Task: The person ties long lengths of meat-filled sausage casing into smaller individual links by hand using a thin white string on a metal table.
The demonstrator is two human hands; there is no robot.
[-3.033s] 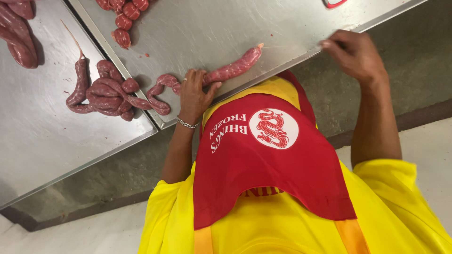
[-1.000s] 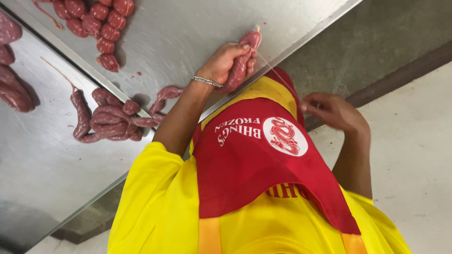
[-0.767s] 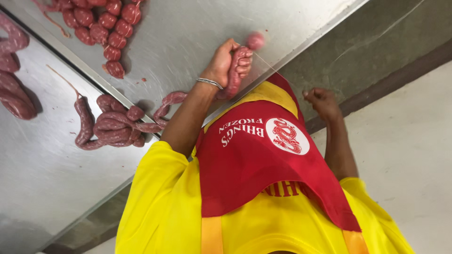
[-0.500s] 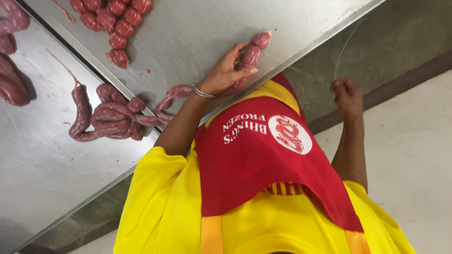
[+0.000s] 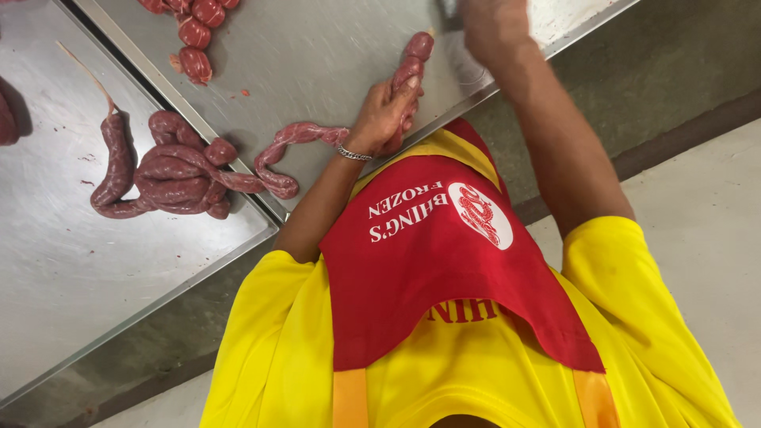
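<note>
The right hand (image 5: pixel 495 28), which half a second ago hangs off the table edge over the floor, is now up over the steel table (image 5: pixel 317 55) at the far right, just beyond the sausage tip. The left hand (image 5: pixel 384 115) (open and flat on the link a moment ago) now wraps its fingers around the raw sausage (image 5: pixel 408 67). The sausage now points straight away, its end showing beyond the fist.
</note>
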